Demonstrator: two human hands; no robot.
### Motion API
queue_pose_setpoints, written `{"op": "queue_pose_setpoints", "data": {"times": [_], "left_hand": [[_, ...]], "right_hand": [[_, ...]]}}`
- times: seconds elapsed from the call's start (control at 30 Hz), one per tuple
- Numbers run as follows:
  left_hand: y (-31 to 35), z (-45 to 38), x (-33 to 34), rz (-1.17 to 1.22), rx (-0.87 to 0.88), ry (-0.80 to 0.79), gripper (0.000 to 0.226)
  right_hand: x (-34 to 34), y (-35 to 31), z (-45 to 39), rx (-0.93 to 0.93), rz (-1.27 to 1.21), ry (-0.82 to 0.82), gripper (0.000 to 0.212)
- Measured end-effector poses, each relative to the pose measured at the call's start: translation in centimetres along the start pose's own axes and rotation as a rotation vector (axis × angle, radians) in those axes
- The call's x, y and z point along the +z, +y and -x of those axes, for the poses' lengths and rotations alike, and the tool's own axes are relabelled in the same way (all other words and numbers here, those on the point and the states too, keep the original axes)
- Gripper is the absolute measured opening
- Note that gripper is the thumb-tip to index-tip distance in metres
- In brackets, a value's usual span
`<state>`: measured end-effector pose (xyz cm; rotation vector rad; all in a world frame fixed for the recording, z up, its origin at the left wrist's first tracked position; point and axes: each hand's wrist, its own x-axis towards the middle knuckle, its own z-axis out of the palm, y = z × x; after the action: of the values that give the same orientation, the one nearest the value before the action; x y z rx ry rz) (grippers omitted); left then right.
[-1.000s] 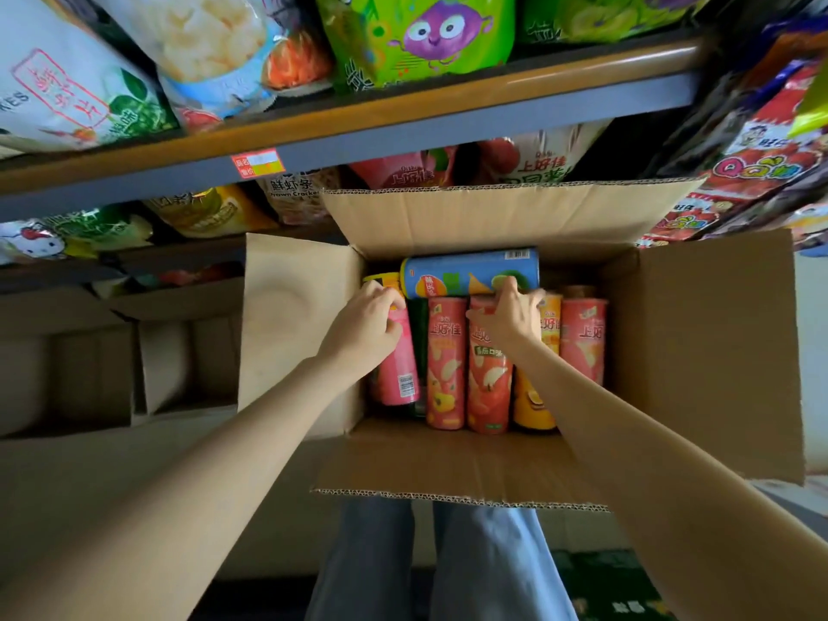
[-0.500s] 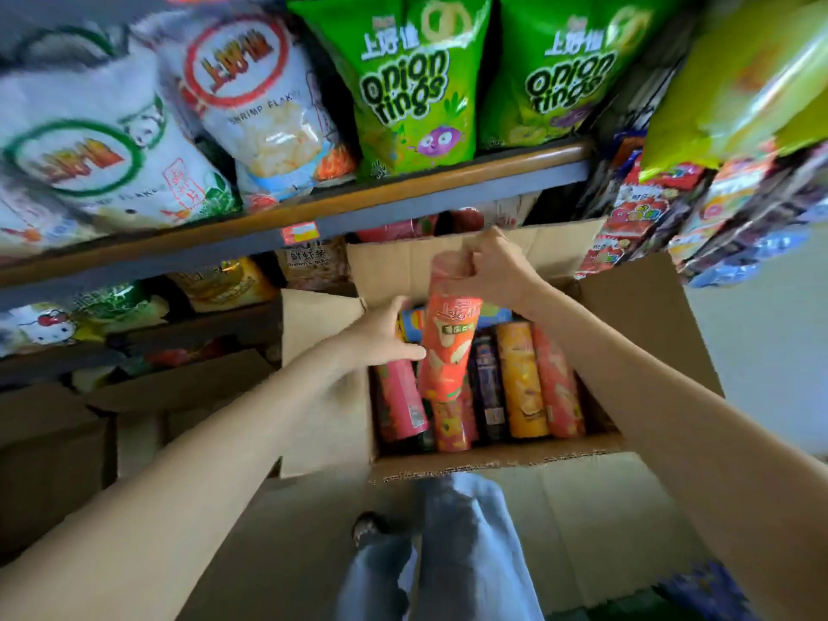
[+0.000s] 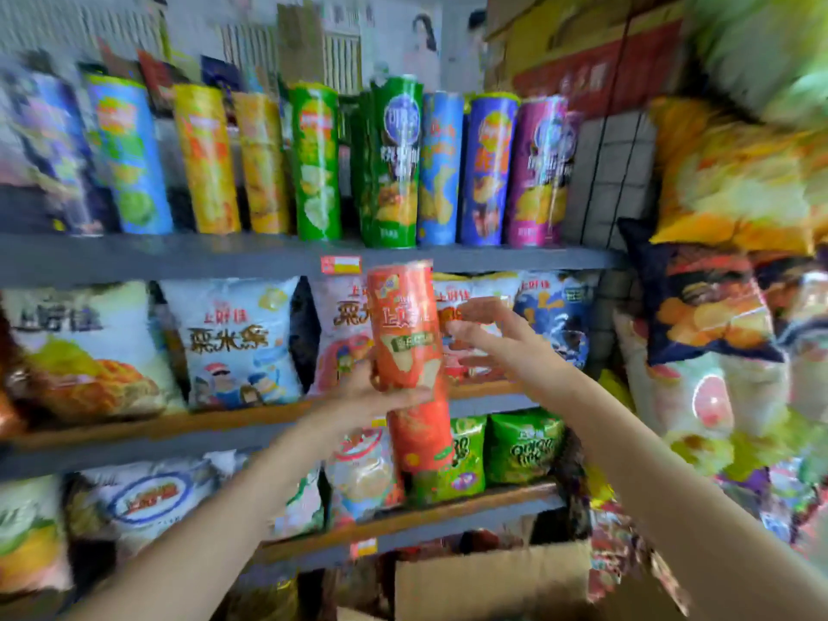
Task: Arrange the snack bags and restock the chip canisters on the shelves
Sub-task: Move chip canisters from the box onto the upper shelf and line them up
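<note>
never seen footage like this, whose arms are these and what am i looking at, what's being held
There is no machine here. The picture comes from a wide-angle camera worn on a person's head, looking forward at their own two bare arms, which is why the edges look bent and blurry.

They stand facing shop shelves. On the top shelf a row of chip canisters stands upright. The shelves below hold snack bags, including green onion rings bags. An open cardboard box sits at the bottom.

The left hand grips an orange-red chip canister around its middle, upright, in front of the bag shelves and just below the canister row. The right hand is beside it with fingers spread, holding nothing; I cannot tell whether it touches the canister.
</note>
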<state>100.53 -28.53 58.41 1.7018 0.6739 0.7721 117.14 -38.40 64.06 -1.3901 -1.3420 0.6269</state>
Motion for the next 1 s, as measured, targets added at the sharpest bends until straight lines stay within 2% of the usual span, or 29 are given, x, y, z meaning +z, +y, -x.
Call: {"op": "queue_pose_setpoints", "data": {"times": [0.07,0.13,0.2,0.27,0.37,0.43,0.5,0.6,0.7,0.77,1.0], "left_hand": [[3.8,0.5,-1.2,0.039,0.092,0.006,0.053],[6.3,0.8,-2.5,0.067,0.171,-0.005,0.046],[8.2,1.0,-3.6,0.082,0.22,-0.009,0.05],[9.3,0.9,-4.5,0.113,0.247,0.017,0.047],[10.3,0.0,-5.7,0.143,0.263,0.117,0.059],[10.7,-0.7,-6.6,0.164,0.288,0.172,0.059],[11.2,-1.2,-7.7,0.171,0.308,0.174,0.056],[11.5,-2.3,-9.9,0.136,0.334,0.195,0.062],[11.3,-2.7,-12.6,0.031,0.311,0.215,0.087],[11.4,-2.5,-14.7,-0.003,0.316,0.262,0.091],[12.3,-0.6,-24.5,-0.02,0.441,0.498,0.067]], "right_hand": [[0.3,-1.4,-0.3,0.018,0.035,-0.106,0.054],[1.2,-2.7,-0.4,0.003,-0.005,-0.228,0.032],[2.2,-3.6,-0.8,-0.048,-0.078,-0.24,0.019],[2.9,-4.3,-1.8,-0.106,-0.102,-0.209,0.031],[4.2,-5.4,-3.9,-0.162,-0.044,-0.183,0.055],[5.1,-6.0,-5.4,-0.195,-0.027,-0.161,0.064],[5.9,-6.6,-6.9,-0.235,-0.023,-0.132,0.061],[7.3,-7.2,-9.3,-0.313,-0.024,-0.073,0.046],[9.2,-7.9,-11.3,-0.396,0.045,-0.036,0.051],[10.8,-8.6,-12.5,-0.455,0.097,-0.007,0.058],[20.5,-14.3,-17.1,-0.606,0.167,-0.006,0.061]]}}
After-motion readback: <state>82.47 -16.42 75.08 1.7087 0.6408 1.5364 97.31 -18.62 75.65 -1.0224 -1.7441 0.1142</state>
